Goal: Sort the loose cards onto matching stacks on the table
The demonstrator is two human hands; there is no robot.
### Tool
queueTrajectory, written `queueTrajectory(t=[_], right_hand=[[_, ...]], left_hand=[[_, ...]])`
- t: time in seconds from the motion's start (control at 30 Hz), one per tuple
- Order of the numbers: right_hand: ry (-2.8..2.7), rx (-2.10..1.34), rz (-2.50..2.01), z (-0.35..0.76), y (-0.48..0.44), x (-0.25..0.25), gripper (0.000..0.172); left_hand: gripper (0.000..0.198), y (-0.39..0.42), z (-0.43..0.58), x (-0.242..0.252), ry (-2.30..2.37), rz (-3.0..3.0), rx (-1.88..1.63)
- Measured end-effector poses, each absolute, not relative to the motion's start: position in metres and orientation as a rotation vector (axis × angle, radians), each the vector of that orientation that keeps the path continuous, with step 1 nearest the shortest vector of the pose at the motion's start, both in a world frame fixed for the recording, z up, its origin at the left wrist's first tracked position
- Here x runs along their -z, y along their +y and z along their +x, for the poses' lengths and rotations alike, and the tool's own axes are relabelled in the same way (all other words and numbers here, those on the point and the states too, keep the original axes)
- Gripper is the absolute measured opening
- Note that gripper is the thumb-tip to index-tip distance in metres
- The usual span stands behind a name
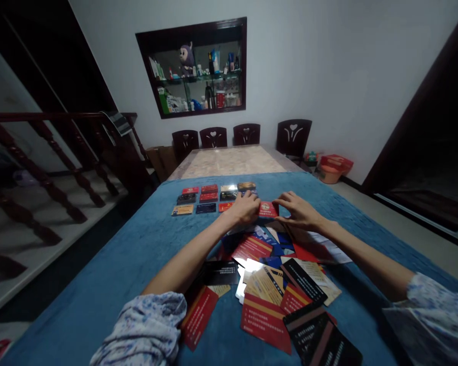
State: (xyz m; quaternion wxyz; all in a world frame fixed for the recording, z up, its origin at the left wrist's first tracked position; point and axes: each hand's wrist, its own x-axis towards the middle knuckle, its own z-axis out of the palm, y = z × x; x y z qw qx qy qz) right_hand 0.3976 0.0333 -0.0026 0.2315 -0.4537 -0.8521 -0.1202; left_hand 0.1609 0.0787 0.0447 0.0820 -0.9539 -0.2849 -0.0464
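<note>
A red card [267,210] with a pale round emblem stands between my two hands. My right hand [301,211] pinches its right edge between thumb and fingers. My left hand [247,207] is closed at its left edge, with the fingertips partly hidden behind the knuckles. Just left and beyond, small stacks of cards lie in rows, among them a yellow one [182,210], a dark blue one [206,208] and a gold one [246,186]. Below my hands spreads a loose pile of cards, including a red card [264,321] and a black card [304,280].
A blue cloth [137,264] covers the near part of the long table, whose pale stone top [232,161] shows beyond. Several dark chairs [293,136] stand around the far end. A wooden railing [57,152] runs on the left; a red and orange container [332,170] sits on the right floor.
</note>
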Motion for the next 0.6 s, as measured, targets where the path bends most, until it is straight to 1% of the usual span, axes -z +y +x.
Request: queueTrajectory(t=[0.33, 0.43, 0.6], right_hand=[[-2.447, 0.248, -1.203, 0.356, 0.058, -0.005, 0.036], [-2.468, 0.23, -1.181, 0.343, 0.065, -0.005, 0.034], [-2.481, 0.218, -1.178, 0.324, 0.078, -0.005, 0.034]], left_hand=[[0.02, 0.094, 0.116, -0.053, -0.862, -2.89, 0.086], [0.021, 0.099, 0.103, -0.052, -0.875, -2.893, 0.078], [0.022, 0.105, 0.083, -0.052, -0.892, -2.863, 0.019]])
